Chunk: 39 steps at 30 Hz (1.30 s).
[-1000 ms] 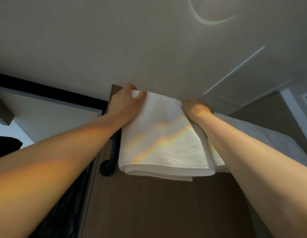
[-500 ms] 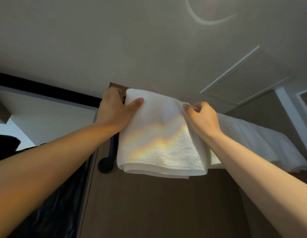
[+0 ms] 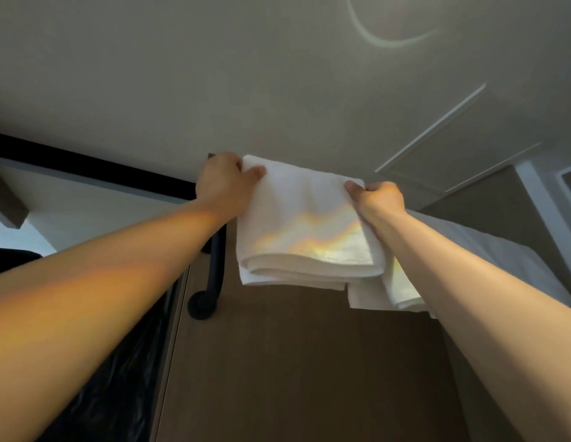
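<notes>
Folded white towel held high at top edge of wooden door; top corners pinched by left hand and right hand. Risk: folds slipping open if pinch eased.

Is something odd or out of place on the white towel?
Nothing damaged. The folded white towel, gripped by the left hand and right hand, shows a rainbow band that looks like light, not a stain.
</notes>
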Tool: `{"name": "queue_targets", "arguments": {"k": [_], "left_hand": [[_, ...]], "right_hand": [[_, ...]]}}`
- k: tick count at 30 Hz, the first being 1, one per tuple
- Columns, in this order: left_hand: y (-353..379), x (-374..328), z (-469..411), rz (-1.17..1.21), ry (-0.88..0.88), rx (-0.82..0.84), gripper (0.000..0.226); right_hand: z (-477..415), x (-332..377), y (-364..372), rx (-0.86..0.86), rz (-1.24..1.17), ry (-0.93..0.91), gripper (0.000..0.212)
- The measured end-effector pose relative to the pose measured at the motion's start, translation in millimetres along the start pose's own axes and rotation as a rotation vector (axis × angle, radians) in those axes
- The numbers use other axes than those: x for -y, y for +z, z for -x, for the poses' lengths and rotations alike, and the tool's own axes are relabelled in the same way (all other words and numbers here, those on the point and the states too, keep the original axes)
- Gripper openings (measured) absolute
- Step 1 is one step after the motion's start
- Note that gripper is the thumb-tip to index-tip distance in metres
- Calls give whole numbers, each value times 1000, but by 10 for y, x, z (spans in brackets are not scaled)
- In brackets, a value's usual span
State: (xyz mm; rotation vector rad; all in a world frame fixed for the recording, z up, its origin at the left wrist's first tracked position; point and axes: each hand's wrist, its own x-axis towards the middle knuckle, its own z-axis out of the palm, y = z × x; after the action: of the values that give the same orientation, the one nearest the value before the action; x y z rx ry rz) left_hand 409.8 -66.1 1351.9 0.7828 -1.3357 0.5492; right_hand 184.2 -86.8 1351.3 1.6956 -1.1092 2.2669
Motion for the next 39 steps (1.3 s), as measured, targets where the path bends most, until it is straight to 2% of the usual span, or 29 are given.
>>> {"name": "queue_targets", "arguments": {"k": [2, 5, 9, 14, 18, 20, 23, 26, 30, 34, 36, 39], "left_hand": [[35, 10, -21, -16, 1, -16, 50], [54, 63, 50, -38, 51, -36, 54], [29, 96, 199, -79, 116, -1, 59], [4, 111, 301, 23, 10, 96, 67], [-14, 172, 466, 125, -124, 285, 57], [-23, 216, 600, 279, -213, 433, 50], [0, 300, 739, 524, -372, 609, 47], [-2, 372, 811, 716, -457, 734, 35], [-8, 460, 913, 778, -469, 779, 34], [23, 427, 1004, 737, -411, 645, 44], [47, 428, 1028, 682, -391, 597, 40], [47, 445, 1059, 651, -390, 631, 29]], "right_hand": [[-57, -13, 60, 13, 101, 20, 32], [-53, -31, 81, 8, 231, -29, 35], [27, -95, -2, 69, 113, -12, 36], [283, -30, -191, 201, 14, 39, 33], [561, -194, -349, 346, -4, 125, 38], [705, -309, -372, 410, -18, 163, 37], [839, -442, -318, 472, -175, 255, 36], [906, -564, -274, 510, -198, 232, 19], [951, -717, -213, 488, -228, 194, 17], [972, -736, -142, 413, -316, 122, 25], [990, -734, -122, 332, -235, 31, 29], [979, -760, -117, 239, -90, -77, 31]]}}
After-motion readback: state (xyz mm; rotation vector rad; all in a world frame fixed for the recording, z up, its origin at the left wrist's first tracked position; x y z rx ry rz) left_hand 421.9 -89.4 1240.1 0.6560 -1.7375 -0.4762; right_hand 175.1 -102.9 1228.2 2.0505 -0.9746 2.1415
